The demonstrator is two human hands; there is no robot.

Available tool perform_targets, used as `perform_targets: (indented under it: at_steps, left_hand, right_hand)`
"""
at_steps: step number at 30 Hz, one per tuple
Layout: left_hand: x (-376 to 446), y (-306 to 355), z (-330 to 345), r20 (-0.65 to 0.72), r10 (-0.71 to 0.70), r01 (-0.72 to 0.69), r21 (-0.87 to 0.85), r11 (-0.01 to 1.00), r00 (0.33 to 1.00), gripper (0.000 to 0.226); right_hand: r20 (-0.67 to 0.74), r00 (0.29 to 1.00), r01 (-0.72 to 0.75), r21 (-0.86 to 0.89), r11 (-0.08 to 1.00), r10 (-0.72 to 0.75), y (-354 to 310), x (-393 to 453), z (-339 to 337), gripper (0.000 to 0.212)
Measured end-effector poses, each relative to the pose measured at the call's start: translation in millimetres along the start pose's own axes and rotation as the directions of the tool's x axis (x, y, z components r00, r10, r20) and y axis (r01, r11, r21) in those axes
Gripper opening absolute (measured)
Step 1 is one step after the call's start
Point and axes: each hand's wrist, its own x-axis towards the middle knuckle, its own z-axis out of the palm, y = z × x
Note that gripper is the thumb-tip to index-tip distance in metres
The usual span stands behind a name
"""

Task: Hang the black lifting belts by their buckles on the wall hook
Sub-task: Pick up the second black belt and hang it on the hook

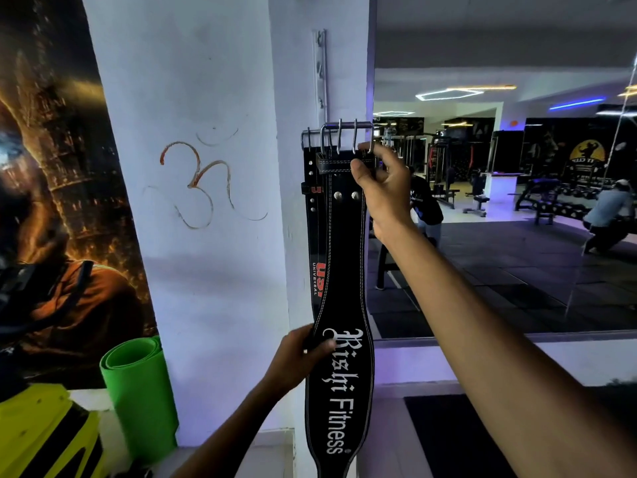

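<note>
A black lifting belt (341, 270) with white "Fitness" lettering hangs straight down against the white pillar. Its chrome buckle (346, 132) sits at the top, level with the foot of a white hook rail (320, 70). My right hand (382, 184) pinches the belt's top just under the buckle. My left hand (298, 357) grips the belt's left edge at its wide middle. Behind it hangs a second black belt (315, 236) with red lettering, its own buckle (308, 136) just to the left. Which hook carries the buckles is hidden.
A rolled green mat (138, 391) stands against the pillar at lower left, beside a yellow and black object (48, 436). A dark poster (58, 184) covers the left wall. A large mirror (499, 219) on the right reflects gym machines and people.
</note>
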Motion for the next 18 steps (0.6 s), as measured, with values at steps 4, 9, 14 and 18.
perform_targets:
  at_steps: [4, 9, 14, 18]
  left_hand:
    - [33, 63, -15, -0.224, 0.188, -0.201, -0.038, 0.979, 0.956, 0.022]
    - [78, 149, -54, -0.473, 0.375, -0.410, 0.031, 0.912, 0.797, 0.033]
    - [93, 184, -65, -0.376, 0.445, -0.469, 0.032, 0.883, 0.812, 0.042]
    - [94, 183, -53, -0.477, 0.391, -0.454, -0.018, 0.891, 0.787, 0.041]
  right_hand:
    - [0.033, 0.999, -0.011, 0.009, 1.000, 0.010, 9, -4, 2, 0.023]
    - [0.100, 0.993, -0.075, 0.071, 0.995, 0.067, 16, -7, 1, 0.021]
    - [0.073, 0.990, -0.123, 0.046, 0.991, 0.119, 14, -12, 5, 0.035]
    - [0.000, 0.997, -0.072, -0.084, 0.994, 0.073, 8, -16, 2, 0.042]
